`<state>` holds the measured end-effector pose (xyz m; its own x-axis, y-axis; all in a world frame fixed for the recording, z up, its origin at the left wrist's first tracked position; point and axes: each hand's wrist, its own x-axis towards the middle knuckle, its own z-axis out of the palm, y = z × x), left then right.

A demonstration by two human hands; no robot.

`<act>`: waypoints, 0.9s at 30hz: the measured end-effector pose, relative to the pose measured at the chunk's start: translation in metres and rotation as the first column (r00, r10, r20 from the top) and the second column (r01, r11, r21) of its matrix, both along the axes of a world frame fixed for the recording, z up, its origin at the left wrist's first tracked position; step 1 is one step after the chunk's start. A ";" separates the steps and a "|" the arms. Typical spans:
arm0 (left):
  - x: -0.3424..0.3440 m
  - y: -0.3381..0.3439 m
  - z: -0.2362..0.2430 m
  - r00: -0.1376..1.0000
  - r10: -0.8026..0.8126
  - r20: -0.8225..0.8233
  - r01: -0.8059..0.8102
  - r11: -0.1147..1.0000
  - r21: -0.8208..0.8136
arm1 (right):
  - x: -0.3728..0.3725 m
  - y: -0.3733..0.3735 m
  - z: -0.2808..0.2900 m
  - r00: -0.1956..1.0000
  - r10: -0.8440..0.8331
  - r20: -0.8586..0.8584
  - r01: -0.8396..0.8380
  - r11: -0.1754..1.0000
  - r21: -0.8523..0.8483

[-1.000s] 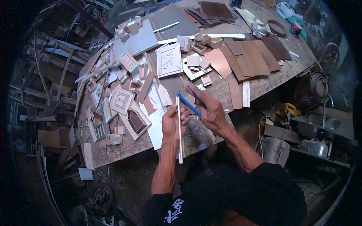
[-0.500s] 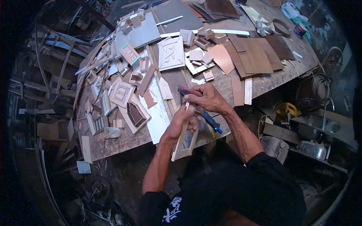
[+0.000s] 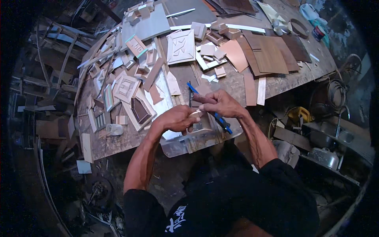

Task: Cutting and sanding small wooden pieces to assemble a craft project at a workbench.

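Observation:
Near the front edge of the workbench, my left hand (image 3: 179, 118) is closed around a small pale wooden frame (image 3: 204, 125), most of it hidden behind the fingers. My right hand (image 3: 226, 104) grips a folded reddish-brown strip (image 3: 202, 98) that looks like sandpaper. Its fingertips meet the frame's upper edge beside my left hand. Under the right hand lies a long blue and black tool (image 3: 224, 125), partly covered, its kind unclear. A clear sheet (image 3: 173, 148) sticks out over the bench edge below the left hand.
Carved wooden panels (image 3: 181, 46), frames (image 3: 139, 110) and small offcuts crowd the bench's left and middle. Brown veneer sheets (image 3: 270, 55) lie at the right. A clear cup (image 3: 114, 129) stands at the front left. A metal sink (image 3: 335, 134) and yellow container (image 3: 299, 115) are off the right side.
My left hand has turned and shifted up and left, swinging the frame from hanging over the bench edge to above the bench. My right hand has moved slightly right and down with the strip.

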<state>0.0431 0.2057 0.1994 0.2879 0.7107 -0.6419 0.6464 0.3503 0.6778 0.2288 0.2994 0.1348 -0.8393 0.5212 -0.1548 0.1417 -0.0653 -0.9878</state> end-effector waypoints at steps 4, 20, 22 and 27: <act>-0.009 0.004 0.000 0.938 -0.226 -0.262 0.279 0.942 0.186 | 0.004 -0.018 -0.001 0.995 -0.078 -0.064 0.075 0.996 -0.056; 0.026 -0.063 -0.055 0.650 0.623 0.436 -0.760 0.516 0.396 | -0.030 -0.108 -0.030 0.787 -0.612 -0.077 0.517 0.723 -0.458; 0.020 -0.066 -0.054 0.615 0.641 0.459 -0.781 0.572 0.248 | -0.024 -0.106 -0.027 0.835 -0.542 -0.089 0.361 0.664 -0.655; 0.004 -0.074 -0.065 0.638 0.540 0.549 -0.721 0.669 0.181 | -0.025 -0.106 -0.041 0.907 -0.421 -0.035 0.325 0.747 -0.580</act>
<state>0.0471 0.1316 0.1340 -0.1553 0.9589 -0.2374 -0.0230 0.2368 0.9713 0.2036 0.1932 0.0943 -0.6334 0.6630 -0.3991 -0.1591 -0.6163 -0.7713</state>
